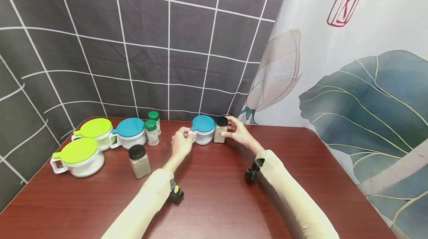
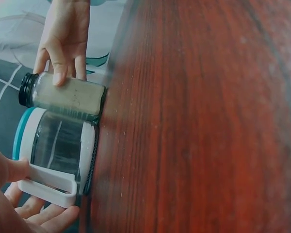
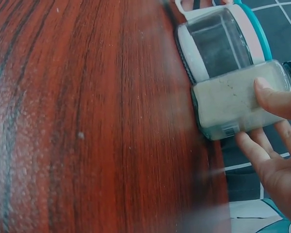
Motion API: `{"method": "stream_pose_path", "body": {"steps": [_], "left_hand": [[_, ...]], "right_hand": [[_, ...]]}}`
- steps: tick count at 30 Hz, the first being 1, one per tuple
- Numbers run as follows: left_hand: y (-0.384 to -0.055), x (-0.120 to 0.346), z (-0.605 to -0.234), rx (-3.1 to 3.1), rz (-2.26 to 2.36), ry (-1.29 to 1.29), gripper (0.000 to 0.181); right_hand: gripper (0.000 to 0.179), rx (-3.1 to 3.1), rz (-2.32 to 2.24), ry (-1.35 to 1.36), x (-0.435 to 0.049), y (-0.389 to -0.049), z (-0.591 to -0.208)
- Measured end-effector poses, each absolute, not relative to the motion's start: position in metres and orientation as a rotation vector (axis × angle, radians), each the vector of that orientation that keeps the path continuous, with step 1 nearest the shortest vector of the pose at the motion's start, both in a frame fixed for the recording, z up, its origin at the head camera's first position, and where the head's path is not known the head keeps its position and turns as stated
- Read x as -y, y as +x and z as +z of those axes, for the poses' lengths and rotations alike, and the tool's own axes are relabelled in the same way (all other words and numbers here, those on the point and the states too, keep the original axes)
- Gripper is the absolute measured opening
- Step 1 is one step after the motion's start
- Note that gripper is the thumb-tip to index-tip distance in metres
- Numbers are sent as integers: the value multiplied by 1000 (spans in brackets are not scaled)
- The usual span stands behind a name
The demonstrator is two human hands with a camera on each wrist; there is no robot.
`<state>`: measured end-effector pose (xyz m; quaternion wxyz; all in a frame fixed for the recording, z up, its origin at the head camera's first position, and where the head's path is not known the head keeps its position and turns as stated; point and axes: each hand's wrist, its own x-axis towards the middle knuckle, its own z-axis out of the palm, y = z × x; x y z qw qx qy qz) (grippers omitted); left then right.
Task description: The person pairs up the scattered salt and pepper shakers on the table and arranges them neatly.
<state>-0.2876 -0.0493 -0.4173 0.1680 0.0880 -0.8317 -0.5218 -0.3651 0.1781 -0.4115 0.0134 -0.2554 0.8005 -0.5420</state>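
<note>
Near the back edge of the table stands a clear and white seasoning pot (image 1: pixel 204 137) with a blue lid and a side handle. My left hand (image 1: pixel 181 144) holds it by the handle (image 2: pixel 51 184), thumb on top and fingers spread beneath in the left wrist view. Right beside it is a square glass spice jar (image 1: pixel 219 133) with a black lid and pale powder inside. My right hand (image 1: pixel 241 134) grips this jar from the right, its thumb on the near face and fingers round the far side. In the right wrist view, jar (image 3: pixel 233 99) and pot (image 3: pixel 216 46) stand side by side.
To the left are two lime-lidded pots (image 1: pixel 80 162) (image 1: pixel 105 138), another blue-lidded pot (image 1: pixel 132 140), two green-capped shakers (image 1: pixel 152 136) (image 1: pixel 157 125) and a second black-lidded jar (image 1: pixel 141 166). A grey gridded backdrop (image 1: pixel 143 64) rises behind the dark red table (image 1: pixel 214 198).
</note>
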Motion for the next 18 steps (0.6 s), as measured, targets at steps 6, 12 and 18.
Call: {"method": "stream_pose_path", "body": {"steps": [6,12,18], "left_hand": [[-288,51,-417,2366,-1497,250,27],[-287,52,-417,2417,-1487,244,29],[-284,53,-415,2441,-1459,168,31]], "right_hand": [[59,-2487,-1703,-767,-176,-363,-411],[61,-2518,-1660,-756,-174,-360,-410],[66,-2475,-1684,-795,-175,-357,-406]]}}
